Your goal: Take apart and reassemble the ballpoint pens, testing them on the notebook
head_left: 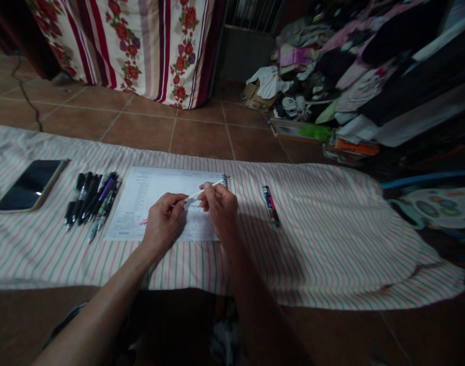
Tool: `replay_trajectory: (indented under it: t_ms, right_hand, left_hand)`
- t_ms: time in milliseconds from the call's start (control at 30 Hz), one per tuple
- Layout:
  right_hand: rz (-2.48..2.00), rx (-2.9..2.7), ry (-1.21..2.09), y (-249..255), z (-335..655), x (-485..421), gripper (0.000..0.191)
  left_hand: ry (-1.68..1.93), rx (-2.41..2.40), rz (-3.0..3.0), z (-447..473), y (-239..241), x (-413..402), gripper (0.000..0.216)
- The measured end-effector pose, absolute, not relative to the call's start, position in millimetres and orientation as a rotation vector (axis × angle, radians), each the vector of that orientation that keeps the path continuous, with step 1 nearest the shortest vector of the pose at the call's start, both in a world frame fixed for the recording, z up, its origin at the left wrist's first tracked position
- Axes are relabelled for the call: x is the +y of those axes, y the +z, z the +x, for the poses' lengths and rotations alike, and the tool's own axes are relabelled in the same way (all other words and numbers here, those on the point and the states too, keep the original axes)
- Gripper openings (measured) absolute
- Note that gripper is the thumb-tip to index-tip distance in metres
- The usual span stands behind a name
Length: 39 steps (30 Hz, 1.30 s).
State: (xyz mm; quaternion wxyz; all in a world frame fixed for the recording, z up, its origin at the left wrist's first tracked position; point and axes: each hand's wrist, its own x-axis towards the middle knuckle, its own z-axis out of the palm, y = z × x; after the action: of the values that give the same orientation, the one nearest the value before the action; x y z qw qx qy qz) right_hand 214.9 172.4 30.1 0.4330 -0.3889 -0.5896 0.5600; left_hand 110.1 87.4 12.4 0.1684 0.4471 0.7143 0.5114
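Both my hands meet over a printed sheet of paper (141, 201) lying on a striped cloth (331, 239). My left hand (164, 219) and my right hand (218, 206) are closed on the two ends of one thin white pen (206, 189), which slants up to the right. A small metal spring (225, 180) shows at the pen's far tip. Left of the paper lies a row of several dark pens (91, 199). A single red and blue pen (271, 205) rests on the cloth to the right of my hands.
A dark phone (29, 185) lies at the cloth's left end. Beyond the cloth are brown floor tiles (202, 134), a flowered bedcover (141, 46) hanging at the back, and a heap of clothes (331, 66) at the back right. A patterned tray (442, 206) sits at the right.
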Motion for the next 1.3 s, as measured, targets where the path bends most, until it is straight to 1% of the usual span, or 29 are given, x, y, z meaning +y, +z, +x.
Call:
replay_trajectory:
  t_ms: [1300]
  right_hand:
    - [-0.97,-1.52,1.402,29.7,217.8,173.8,0.03]
  left_hand:
    - [1.419,2.055,1.357,109.5,11.9,87.6,0.021]
